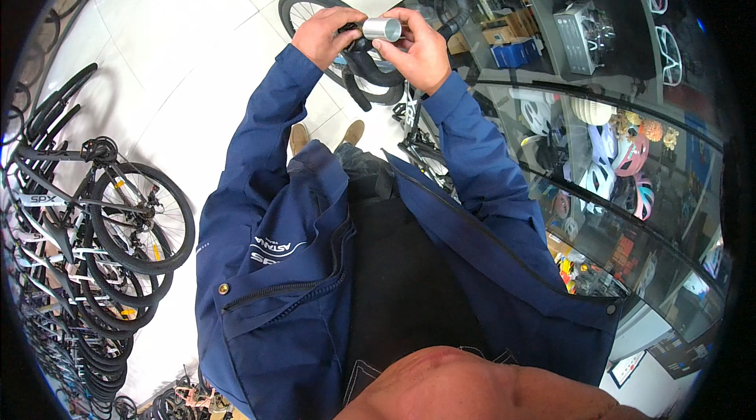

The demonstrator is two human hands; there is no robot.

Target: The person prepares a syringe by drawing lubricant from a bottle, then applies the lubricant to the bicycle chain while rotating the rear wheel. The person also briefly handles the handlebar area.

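Silver metal tube, short and cylindrical, held up in front of the chest above the tiled floor. Long axis running roughly left to right across the view, open end facing right, left end meeting the black handlebar of the bicycle below. Pinched by the right hand, thumb under and fingers over the tube's right half. Left hand clenched around the black bar end just beside the tube's left end; whether touching the tube itself, cannot tell. Front wheel of that bicycle directly behind the hands, partly hidden by them. Blue jacket sleeves rising from the lower edge to both hands. Row of parked bicycles along the left, well apart from the hands. Glass display case on the right with helmets inside, close beside the right forearm.
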